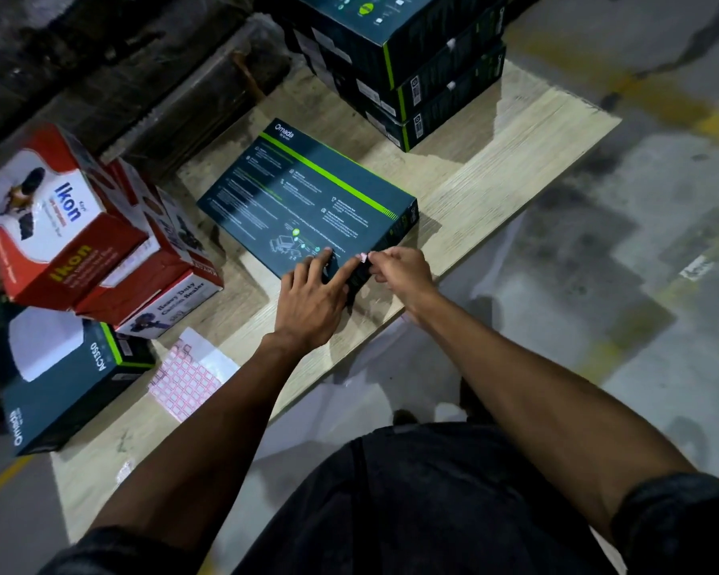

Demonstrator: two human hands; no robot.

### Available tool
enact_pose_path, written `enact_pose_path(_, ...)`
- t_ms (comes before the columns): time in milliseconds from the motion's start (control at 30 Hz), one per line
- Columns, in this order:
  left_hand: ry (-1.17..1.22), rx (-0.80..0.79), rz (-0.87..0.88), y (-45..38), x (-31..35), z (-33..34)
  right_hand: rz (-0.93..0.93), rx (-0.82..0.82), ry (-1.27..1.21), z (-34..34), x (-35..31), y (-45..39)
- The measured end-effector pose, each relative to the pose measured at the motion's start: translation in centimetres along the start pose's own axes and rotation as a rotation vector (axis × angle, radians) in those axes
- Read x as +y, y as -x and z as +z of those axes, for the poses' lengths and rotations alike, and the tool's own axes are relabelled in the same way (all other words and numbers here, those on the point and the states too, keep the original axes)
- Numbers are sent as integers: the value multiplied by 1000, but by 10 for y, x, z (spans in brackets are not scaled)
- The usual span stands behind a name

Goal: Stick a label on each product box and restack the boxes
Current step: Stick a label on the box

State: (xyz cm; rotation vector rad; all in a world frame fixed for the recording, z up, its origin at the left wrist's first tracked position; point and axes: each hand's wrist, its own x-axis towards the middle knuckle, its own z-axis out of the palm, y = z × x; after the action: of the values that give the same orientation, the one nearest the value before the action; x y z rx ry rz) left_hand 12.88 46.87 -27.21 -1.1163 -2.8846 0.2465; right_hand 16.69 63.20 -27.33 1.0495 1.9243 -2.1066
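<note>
Head view: as we look down, the flat dark box (308, 201) lies alone on the wooden board (494, 180), near corner under our hands.
Left hand (312, 300): spread, fingers pressing the box's near edge.
Right hand (399, 269): pinching a small pink label (364, 256) at that corner.
Label sheet (185, 377): on the board, left of us.
Finished stack (399, 64): beyond the box.
Advice: we should keep the box pinned, lay the label flat, then rub it down.

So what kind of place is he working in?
Probably a warehouse or stockroom: a stained grey concrete floor with yellow lines, a stack of identical dark teal product boxes, and a sheet of small pink-edged labels on the pale wooden board.
</note>
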Motion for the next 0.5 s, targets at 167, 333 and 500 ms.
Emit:
enact_pose_path(167,-16,-9,-22,1,2,0,-46,-103,202,-4,-16,-11)
enact_pose_path(333,-26,-24,-42,2,3,1,-21,-155,177,-6,-17,-13)
enact_pose_path(500,-7,-33,-62,2,5,0,-24,-197,85,-7,-14,-10)
